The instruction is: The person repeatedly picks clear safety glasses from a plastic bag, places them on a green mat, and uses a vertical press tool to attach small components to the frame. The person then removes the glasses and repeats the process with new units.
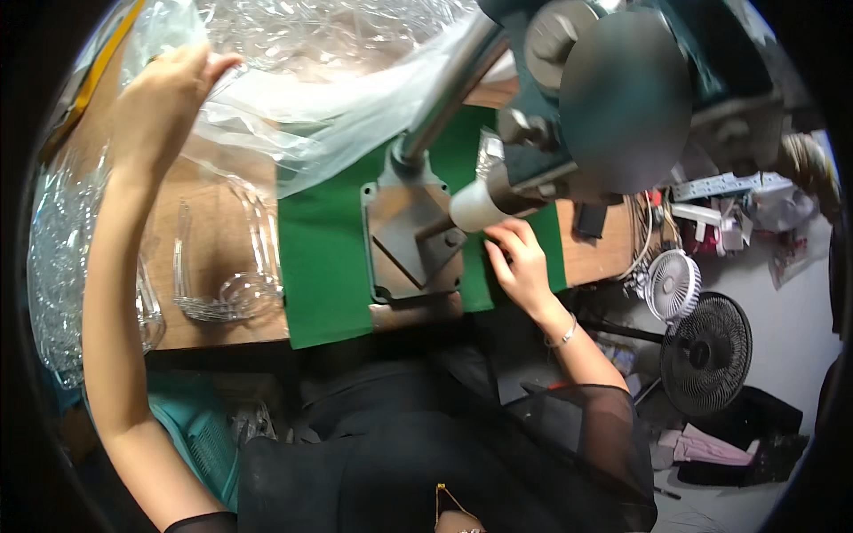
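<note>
Clear, glossy plastic pieces (338, 35) lie heaped on a translucent plastic sheet (333, 147) at the far left and centre of a wooden surface (164, 333); more thin, clear, bent strips (222, 306) lie nearer, at left. These could snag on one another or slide off, since they look light and tangled, and a tug on the loose sheet might drag the heap. The right hand could be pinched if the dark green and metal press (400, 240) moved, because its fingers lie just beside the white cylinder (477, 206) above the base. The person's left arm stretches far forward, its hand (169, 89) curled at the heap's left edge; whether its fingers hold anything, I cannot tell. The right hand (524, 271) reaches in from the near right, over a green mat (324, 302), thumb and fingers loosely parted, nothing visible between them.
</note>
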The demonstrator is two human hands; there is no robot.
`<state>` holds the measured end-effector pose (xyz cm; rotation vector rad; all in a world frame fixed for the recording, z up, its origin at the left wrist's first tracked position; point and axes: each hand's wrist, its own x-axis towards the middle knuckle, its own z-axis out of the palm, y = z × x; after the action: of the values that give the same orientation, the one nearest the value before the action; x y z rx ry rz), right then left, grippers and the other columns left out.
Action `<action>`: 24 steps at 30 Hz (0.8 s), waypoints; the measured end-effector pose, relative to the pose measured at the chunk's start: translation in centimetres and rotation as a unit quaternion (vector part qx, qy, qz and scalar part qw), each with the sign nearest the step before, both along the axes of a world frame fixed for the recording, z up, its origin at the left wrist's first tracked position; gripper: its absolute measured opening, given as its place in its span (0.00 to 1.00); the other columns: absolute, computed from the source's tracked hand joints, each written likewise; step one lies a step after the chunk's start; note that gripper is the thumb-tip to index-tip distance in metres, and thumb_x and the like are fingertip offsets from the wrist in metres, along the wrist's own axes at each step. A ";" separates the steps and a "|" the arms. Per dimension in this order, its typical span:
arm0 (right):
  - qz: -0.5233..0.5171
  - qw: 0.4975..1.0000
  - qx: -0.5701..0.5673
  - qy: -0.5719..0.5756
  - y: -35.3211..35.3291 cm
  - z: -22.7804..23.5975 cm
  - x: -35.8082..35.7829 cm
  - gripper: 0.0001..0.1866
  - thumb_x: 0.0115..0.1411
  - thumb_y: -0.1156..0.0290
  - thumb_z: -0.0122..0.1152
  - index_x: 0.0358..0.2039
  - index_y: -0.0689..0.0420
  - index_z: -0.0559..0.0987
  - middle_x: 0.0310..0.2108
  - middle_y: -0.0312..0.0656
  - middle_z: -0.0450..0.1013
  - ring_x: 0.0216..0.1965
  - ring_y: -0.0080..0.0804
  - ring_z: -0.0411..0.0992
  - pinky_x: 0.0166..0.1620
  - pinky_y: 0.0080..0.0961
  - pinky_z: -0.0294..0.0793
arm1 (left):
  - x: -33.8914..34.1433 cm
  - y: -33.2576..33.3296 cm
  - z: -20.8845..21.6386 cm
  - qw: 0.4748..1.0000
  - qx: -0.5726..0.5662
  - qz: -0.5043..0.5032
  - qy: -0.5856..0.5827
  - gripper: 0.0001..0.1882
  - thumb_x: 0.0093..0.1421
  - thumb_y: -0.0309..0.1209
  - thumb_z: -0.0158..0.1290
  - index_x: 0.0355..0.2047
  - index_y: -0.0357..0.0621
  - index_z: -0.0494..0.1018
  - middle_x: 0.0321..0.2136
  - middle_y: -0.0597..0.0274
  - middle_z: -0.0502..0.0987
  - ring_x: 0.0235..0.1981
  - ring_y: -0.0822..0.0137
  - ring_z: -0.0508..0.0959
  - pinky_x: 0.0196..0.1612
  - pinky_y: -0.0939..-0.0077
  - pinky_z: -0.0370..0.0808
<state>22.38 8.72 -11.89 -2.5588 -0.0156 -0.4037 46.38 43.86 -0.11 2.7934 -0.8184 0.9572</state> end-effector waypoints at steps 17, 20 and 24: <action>-0.072 0.988 0.102 0.090 -1.4 -1.3 0.8 0.04 0.51 0.73 0.59 0.27 0.59 0.75 0.26 0.41 0.70 0.31 0.33 0.69 0.35 0.27 0.69 | -19.3 -7.4 -1.5 0.389 -0.752 -0.308 0.435 0.30 0.58 0.32 0.49 0.56 0.33 0.51 0.41 0.52 0.73 0.21 0.79 0.67 0.30 0.83 0.67; -0.099 0.991 0.081 0.032 -0.8 -2.5 0.5 0.03 0.51 0.74 0.59 0.26 0.60 0.75 0.25 0.41 0.69 0.29 0.34 0.68 0.33 0.27 0.68 | -21.3 -8.8 -1.3 0.406 -0.770 -0.215 0.442 0.30 0.59 0.27 0.48 0.58 0.32 0.50 0.47 0.47 0.70 0.25 0.78 0.68 0.34 0.80 0.69; -0.081 0.996 0.037 0.028 -1.0 -2.8 0.8 0.03 0.51 0.75 0.58 0.27 0.60 0.76 0.26 0.40 0.70 0.29 0.33 0.68 0.33 0.26 0.68 | -22.2 -9.4 -2.8 0.440 -0.749 -0.202 0.451 0.24 0.60 0.28 0.47 0.55 0.32 0.57 0.42 0.55 0.73 0.29 0.76 0.70 0.36 0.81 0.71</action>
<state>23.19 7.67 -14.71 -2.5048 0.2238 -0.3844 24.18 34.44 -2.96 0.9557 -0.1055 -0.1700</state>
